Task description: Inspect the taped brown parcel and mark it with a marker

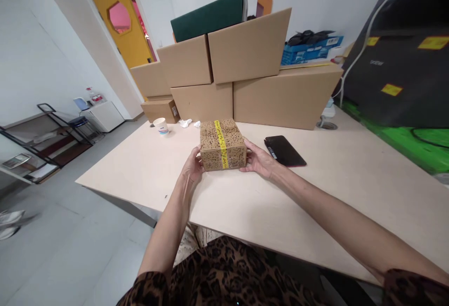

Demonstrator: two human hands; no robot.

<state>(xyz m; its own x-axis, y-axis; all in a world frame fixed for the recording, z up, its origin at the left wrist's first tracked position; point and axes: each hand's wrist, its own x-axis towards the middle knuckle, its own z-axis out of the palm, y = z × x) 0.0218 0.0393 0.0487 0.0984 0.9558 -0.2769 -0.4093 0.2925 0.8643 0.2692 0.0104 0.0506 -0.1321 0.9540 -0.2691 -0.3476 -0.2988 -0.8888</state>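
Note:
A small brown patterned box [222, 145] with a yellow tape strip across its top rests on the pale table [147, 170]. My left hand [192, 168] grips the box's left side, fingers curled against it. My right hand [257, 160] presses its right side, fingers wrapped round the edge. Both hands hold the box between them.
A black phone [284, 150] lies just right of the box. A paper cup [161, 126] and crumpled paper [185, 122] sit behind left. Stacked cardboard cartons [245, 76] line the back, with a green box [210, 16] on top. A black machine [403, 62] stands at the right.

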